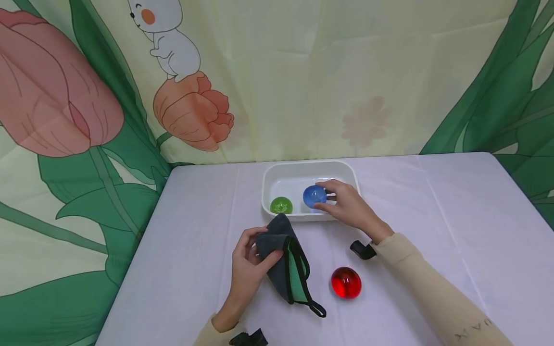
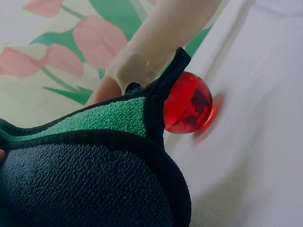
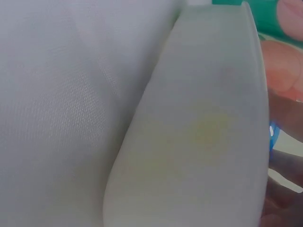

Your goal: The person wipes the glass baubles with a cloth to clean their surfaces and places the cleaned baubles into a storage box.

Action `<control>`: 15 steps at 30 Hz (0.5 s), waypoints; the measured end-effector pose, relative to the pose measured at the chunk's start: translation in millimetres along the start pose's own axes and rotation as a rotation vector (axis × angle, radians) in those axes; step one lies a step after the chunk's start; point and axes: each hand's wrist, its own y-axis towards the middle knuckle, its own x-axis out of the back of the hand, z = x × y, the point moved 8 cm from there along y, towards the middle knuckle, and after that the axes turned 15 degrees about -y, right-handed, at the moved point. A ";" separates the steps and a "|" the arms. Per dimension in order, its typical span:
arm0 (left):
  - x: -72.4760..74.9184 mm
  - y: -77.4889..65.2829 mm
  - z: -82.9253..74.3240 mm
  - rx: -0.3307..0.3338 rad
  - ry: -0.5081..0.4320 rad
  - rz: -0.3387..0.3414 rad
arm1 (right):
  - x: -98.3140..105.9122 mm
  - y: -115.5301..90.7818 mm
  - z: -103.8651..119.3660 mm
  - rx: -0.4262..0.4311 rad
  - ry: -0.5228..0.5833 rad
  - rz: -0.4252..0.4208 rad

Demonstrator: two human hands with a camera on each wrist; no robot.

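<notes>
Blue ball point(image 1: 314, 196) in R grip point(image 1: 348, 204), within white tray point(image 1: 287, 179).
R thumb + fingertips parted ball-wide, pinching its R side; can't tell if it touches tray floor. Prob. hard, smooth, slippery: best held round its widest part. L grip point(image 1: 247, 262) nearly closed, pinching folded cloth point(image 1: 274, 244) in front of tray; looks soft, light, floppy, so hold a thick fold. Green ball point(image 1: 281, 205) in tray's near L corner; red ball point(image 1: 346, 282) on counter point(image 1: 186, 230), R of cloth.

A white-clothed table point(image 1: 195, 250) directly carries 1 white tray point(image 1: 309, 217) and, on the near side of that tray, off its right end and apart from it, 1 glossy red ball point(image 1: 346, 283).
</notes>
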 end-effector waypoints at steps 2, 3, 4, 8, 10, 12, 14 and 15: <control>-0.1 -0.3 -0.4 0.005 0.002 -0.007 | -3.4 1.8 -2.0 -0.008 -0.003 0.021; -0.1 -0.4 -0.5 0.007 0.003 -0.010 | -5.1 2.7 -3.1 -0.014 -0.006 0.032; 0.0 -0.5 -0.4 0.010 0.002 -0.013 | -6.8 3.7 -4.6 -0.023 -0.012 0.044; 0.2 -0.7 0.0 0.016 -0.001 -0.017 | -12.2 7.6 -9.1 -0.059 -0.053 0.093; 0.4 -0.7 0.2 0.017 -0.004 -0.017 | -14.2 9.4 -9.8 -0.064 -0.073 0.115; 0.4 -0.7 0.1 0.018 -0.004 -0.016 | -15.8 11.0 -10.4 -0.069 -0.088 0.134; 0.3 -0.8 0.2 0.019 -0.004 -0.013 | -17.1 12.6 -10.5 -0.069 -0.094 0.150; 0.2 -0.9 0.4 0.019 -0.005 -0.011 | -17.9 13.3 -10.5 -0.067 -0.093 0.159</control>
